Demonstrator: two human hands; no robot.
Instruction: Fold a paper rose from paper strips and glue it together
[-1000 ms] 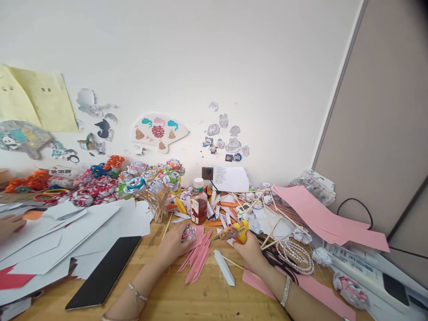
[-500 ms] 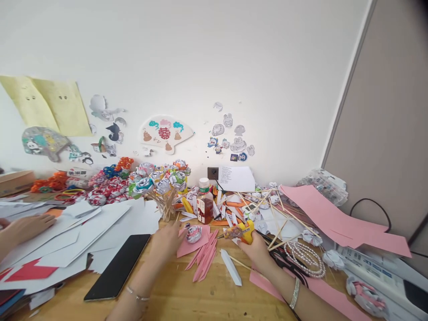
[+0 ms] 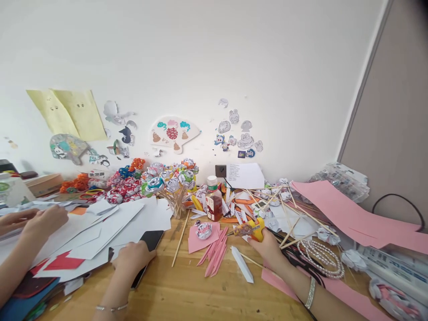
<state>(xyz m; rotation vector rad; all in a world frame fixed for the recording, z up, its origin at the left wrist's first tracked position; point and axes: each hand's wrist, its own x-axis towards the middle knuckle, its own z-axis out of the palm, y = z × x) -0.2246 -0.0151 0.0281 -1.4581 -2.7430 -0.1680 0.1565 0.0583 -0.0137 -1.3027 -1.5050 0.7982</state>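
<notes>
Wall [image 3: 200,53]: white, hung with paper cut-outs and a painted fan.
Wooden table [image 3: 174,296]: crowded at the back and both sides.
White sheets [image 3: 133,218]: spread over the left side, a co-worker's hands [image 3: 47,223] at their far end.
Pink sheet [image 3: 337,214]: lying across the clutter on the right.
Flower bunch [image 3: 170,178]: paper blooms massed near the wall.
Black slab [image 3: 152,240]: on the table beside the white sheets, partly covered.
Left hand [image 3: 133,256]: laid over the black slab; whether the fingers clasp it cannot be told.
Right hand [image 3: 269,247]: wrapped around the handle of the glue gun.
Yellow glue gun [image 3: 256,229]: nozzle towards the left, near the pink strips.
Bottle [image 3: 213,203]: upright behind the flower, white-capped.
Pink strips [image 3: 216,256]: in a loose fan, between the hands.
Pink square [image 3: 194,245]: flat, just left of the strips.
White strip [image 3: 242,264]: folded, right of the pink strips.
Paper flower [image 3: 203,230]: pink and white, resting on the pink square, neither hand touching it.
</notes>
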